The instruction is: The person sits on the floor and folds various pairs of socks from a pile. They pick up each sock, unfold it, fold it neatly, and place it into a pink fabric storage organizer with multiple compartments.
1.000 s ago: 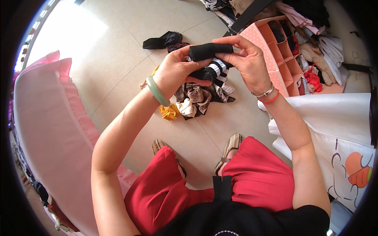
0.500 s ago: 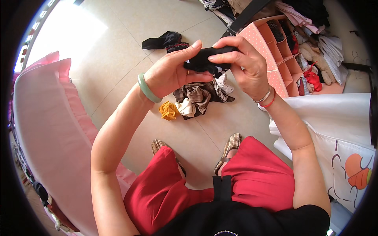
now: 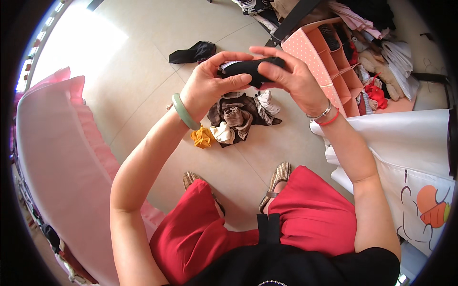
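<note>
A folded black cloth bundle with a bit of white at its left end is held in the air between both hands. My left hand, with a green bangle on the wrist, pinches its left end between thumb and fingers. Around the right end my right hand closes with thumb and fingers. Whether the bundle is a pair of socks, I cannot tell. Below it on the tiled floor lie crumpled brown cloths, a white cloth, a patterned white cloth and a yellow cloth.
A black garment lies farther off on the floor. To the right stands a pink dotted organizer box with compartments, beside a heap of clothes. A white printed sheet hangs at right; a pink-covered bed edge runs along the left.
My left hand has turned from an open palm under the bundle to a thumb-on-top pinch. My right fingers have shifted around the bundle's right end, the thumb now lying across it.
</note>
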Motion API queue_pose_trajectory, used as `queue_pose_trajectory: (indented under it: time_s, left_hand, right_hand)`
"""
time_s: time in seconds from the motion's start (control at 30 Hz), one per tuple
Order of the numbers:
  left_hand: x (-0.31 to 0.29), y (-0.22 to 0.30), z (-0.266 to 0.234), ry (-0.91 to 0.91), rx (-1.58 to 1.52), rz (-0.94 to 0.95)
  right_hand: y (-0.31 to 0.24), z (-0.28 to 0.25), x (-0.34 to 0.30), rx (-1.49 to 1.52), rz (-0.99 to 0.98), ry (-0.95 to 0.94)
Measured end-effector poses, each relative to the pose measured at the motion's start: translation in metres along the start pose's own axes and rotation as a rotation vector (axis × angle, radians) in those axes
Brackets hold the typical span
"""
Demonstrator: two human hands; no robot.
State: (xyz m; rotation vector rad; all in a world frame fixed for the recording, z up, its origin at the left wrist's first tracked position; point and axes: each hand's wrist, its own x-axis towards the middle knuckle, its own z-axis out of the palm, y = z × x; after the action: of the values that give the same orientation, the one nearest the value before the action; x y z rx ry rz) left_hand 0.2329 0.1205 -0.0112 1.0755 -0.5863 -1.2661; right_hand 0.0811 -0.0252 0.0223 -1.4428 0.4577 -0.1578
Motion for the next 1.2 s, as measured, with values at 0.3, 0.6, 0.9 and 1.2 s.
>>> queue_pose_trajectory:
  time_s: [0.3,0.6,0.9,1.2]
  left_hand:
    - [0.03,-0.002,0.029,0.169,0.188,0.143]
    - [0.083,0.0,0.091,0.111,-0.153,0.043]
    - [0.139,-0.021,0.154,0.094,-0.3,0.045]
    - [0.171,-0.034,0.143,-0.046,1.624,0.717]
  right_hand:
    - [-0.004,-0.016,-0.005,-0.349,-0.207,0.298]
    - [-0.005,-0.06,-0.014,0.326,-0.24,0.454]
    - [-0.012,-0.123,-0.018,-0.397,-0.297,0.92]
    - [-0.005,-0.17,0.021,-1.108,-0.42,1.348]
